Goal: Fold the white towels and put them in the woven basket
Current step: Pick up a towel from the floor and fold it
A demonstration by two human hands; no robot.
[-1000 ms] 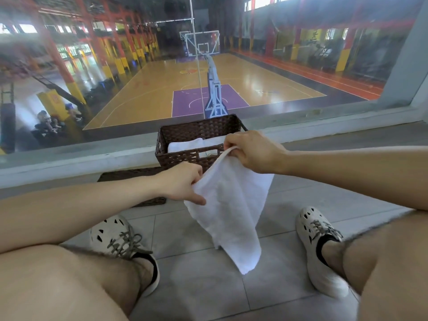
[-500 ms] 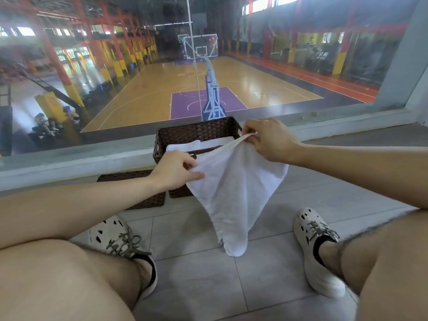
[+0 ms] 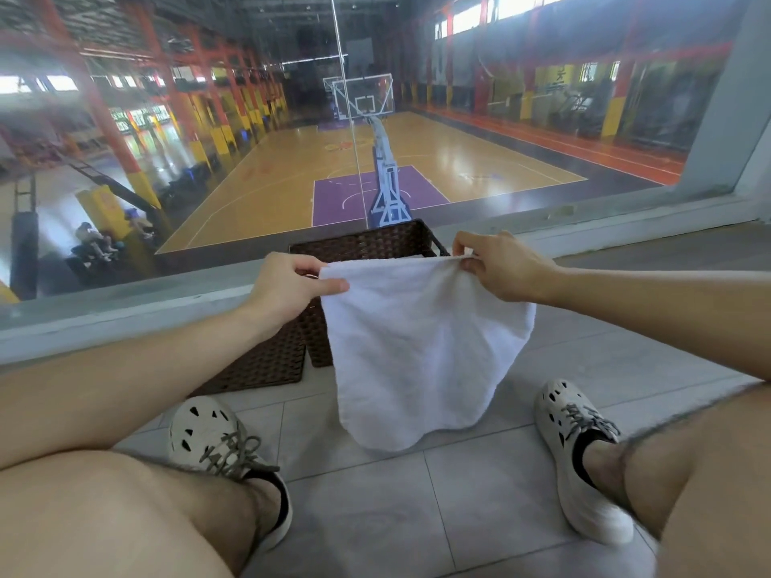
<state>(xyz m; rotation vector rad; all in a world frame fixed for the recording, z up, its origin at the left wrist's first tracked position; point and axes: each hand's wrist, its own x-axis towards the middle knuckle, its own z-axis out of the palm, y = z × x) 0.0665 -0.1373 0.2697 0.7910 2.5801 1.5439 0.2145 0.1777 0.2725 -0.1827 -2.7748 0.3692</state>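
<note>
I see my left hand [image 3: 288,285] pinching one top corner of the white towel [image 3: 421,352] between thumb and curled fingers, and my right hand [image 3: 496,264] pinching the other top corner the same way. The top edge runs taut between the two hands, and the rest of the cloth hangs down open and clear of the floor [image 3: 479,515], its lower edge rounded and a little wavy.

The towel hangs in front of the woven basket [image 3: 375,241], hiding most of its front wall. The dark brown basket stands on the tiled floor, close to the window sill [image 3: 125,310]. I cannot tell what lies inside it from here.

A flat woven panel [image 3: 267,360] of the same brown lies on the floor just left of the basket. My left shoe [image 3: 217,435] and right shoe [image 3: 575,444] rest on the tiles on either side of the hanging cloth.
</note>
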